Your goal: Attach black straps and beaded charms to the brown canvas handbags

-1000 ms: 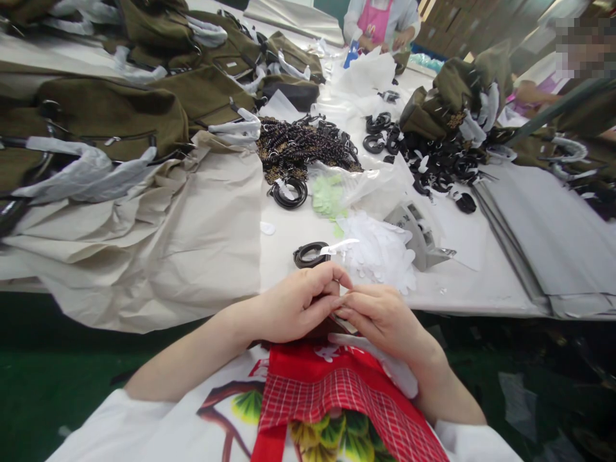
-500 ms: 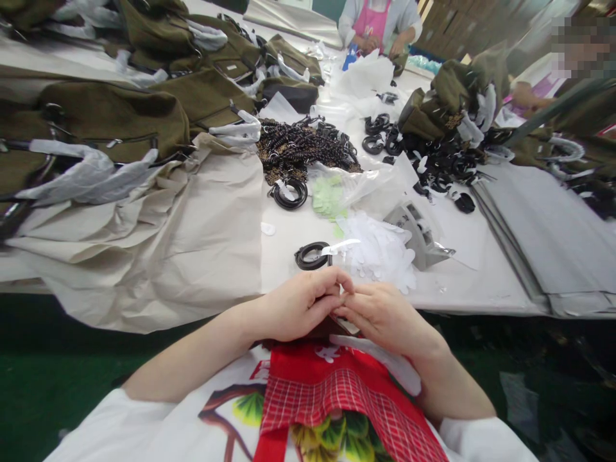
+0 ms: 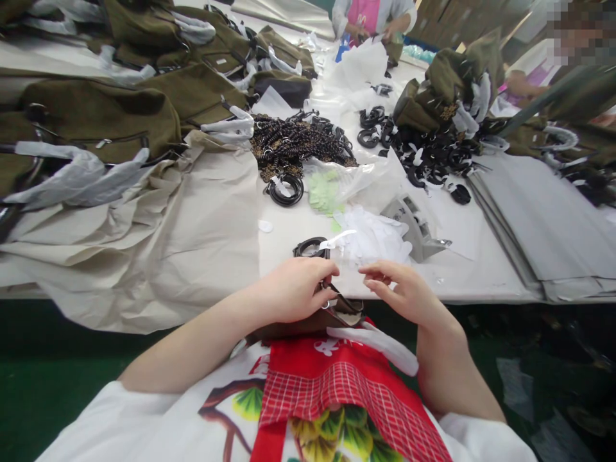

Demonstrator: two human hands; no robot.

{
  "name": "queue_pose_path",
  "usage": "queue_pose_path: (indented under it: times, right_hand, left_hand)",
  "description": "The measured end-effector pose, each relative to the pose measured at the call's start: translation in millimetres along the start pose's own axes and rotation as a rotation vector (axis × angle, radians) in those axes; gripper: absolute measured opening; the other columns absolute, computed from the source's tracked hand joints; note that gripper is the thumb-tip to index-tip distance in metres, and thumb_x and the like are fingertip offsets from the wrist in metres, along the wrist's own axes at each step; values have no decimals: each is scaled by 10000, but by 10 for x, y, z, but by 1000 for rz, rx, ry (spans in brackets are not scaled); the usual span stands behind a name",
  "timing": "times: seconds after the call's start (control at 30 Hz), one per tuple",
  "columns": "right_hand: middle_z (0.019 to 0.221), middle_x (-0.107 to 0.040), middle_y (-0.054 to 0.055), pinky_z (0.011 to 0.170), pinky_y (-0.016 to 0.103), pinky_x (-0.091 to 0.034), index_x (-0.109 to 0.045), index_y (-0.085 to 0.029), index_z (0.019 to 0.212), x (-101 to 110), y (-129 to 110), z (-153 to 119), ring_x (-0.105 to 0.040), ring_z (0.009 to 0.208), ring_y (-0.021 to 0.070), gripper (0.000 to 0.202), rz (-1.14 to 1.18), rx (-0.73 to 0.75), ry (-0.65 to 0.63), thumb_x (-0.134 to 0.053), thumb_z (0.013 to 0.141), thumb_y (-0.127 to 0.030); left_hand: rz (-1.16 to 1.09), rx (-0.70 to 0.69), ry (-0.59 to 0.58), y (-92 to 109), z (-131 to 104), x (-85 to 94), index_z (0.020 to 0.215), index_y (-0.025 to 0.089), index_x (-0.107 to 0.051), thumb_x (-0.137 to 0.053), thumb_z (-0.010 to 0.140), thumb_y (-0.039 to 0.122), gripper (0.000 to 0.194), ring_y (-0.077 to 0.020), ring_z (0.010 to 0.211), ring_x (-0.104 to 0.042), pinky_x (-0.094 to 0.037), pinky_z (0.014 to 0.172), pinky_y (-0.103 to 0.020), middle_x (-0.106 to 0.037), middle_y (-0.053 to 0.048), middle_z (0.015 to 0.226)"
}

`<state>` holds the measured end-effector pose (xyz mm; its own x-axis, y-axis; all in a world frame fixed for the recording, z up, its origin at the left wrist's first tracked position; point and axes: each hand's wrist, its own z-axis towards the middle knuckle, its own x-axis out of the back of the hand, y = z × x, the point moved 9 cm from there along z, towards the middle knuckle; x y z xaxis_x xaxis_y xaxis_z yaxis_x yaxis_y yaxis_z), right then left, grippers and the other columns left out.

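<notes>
Head view, lower centre: our left hand [image 3: 293, 292] pinched the brown bag [image 3: 289, 329]; right hand [image 3: 409, 292], loosely spread. Edge-handling, we judged, next needed both.

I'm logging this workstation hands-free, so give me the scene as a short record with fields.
Left hand: holds the brown bag near its metal ring
Right hand: raised, apart from the bag, nothing clearly seen in the fingers
Table, near: coiled black strap, its white tag over the edge of the white slips
Table, middle: green slips, dark braided straps
Table, left: olive bags
Far side: person in a pink apron
</notes>
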<state>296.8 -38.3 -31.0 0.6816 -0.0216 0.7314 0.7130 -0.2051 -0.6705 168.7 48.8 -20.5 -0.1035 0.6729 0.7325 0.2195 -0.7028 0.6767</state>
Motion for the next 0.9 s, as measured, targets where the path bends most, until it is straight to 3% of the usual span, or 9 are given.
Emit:
queue_pose_path:
  times: [0.13,0.3,0.4,0.47,0.57,0.73,0.8,0.9]
  right_hand:
    - [903,-728,68,685,298,-519,-700,-186,992,-116,464,-254,-664,767,192,288,106,-165,-28,-551,898,-414]
    - [904,-737,71,754,333,-535,-706,-182,967,-373,712,-404,-674,812,218,282,172,-253,-91,-548,888,-402]
    - [938,-741,69,813,348,-538,-707,-188,975,-481,773,-454,-679,869,231,265,211,-263,-144,-551,882,-381]
    - [989,-742,71,868,361,-529,-715,-194,988,-535,820,-499,-676,934,243,246,198,-271,-180,-566,868,-348]
    - [1035,-736,70,917,376,-513,-728,-202,1004,-598,871,-568,-668,984,248,236,176,-264,-220,-564,852,-276]
    - [1075,-718,75,937,404,-507,-715,-210,1054,-577,759,-628,-651,1021,254,275,253,-185,-186,-587,810,-206]
    - [1137,-692,81,992,423,-470,-697,-219,1089,-467,621,-621,-621,1082,259,277,295,-91,-98,-615,826,-248]
    - [1237,-635,94,1045,437,-417,-652,-233,1167,-228,427,-580,-558,1177,269,327,299,33,102,-622,860,-339]
  left_hand:
    - [278,31,-188,36,210,-86,981,179,-700,-653,752,340,284,-283,878,-666,-504,758,-363,-726,-103,913]
    - [501,-66,-233,220,474,-325,898,88,-729,-749,604,288,356,-328,896,-645,-519,767,-408,-690,-212,977]
    - [538,-4,-447,80,470,-560,766,103,-748,-745,579,188,206,-293,723,-660,-525,670,-380,-709,-179,774]
    - [529,-12,-515,-12,414,-599,723,135,-755,-717,576,124,152,-270,661,-654,-514,634,-354,-709,-143,689]
    - [426,-82,-439,-115,302,-464,777,200,-768,-658,655,136,177,-237,672,-649,-491,614,-308,-730,-87,721]
    - [157,-244,-261,-306,-98,-36,839,215,-753,-589,831,220,165,-171,815,-645,-477,768,-219,-730,-46,866]
    - [31,-204,-190,-505,-311,206,886,194,-745,-541,887,268,216,-152,834,-637,-467,806,-195,-712,-55,889]
    - [-131,-32,-65,-946,-647,577,916,142,-725,-557,878,354,273,-162,848,-622,-478,824,-221,-704,-66,918]
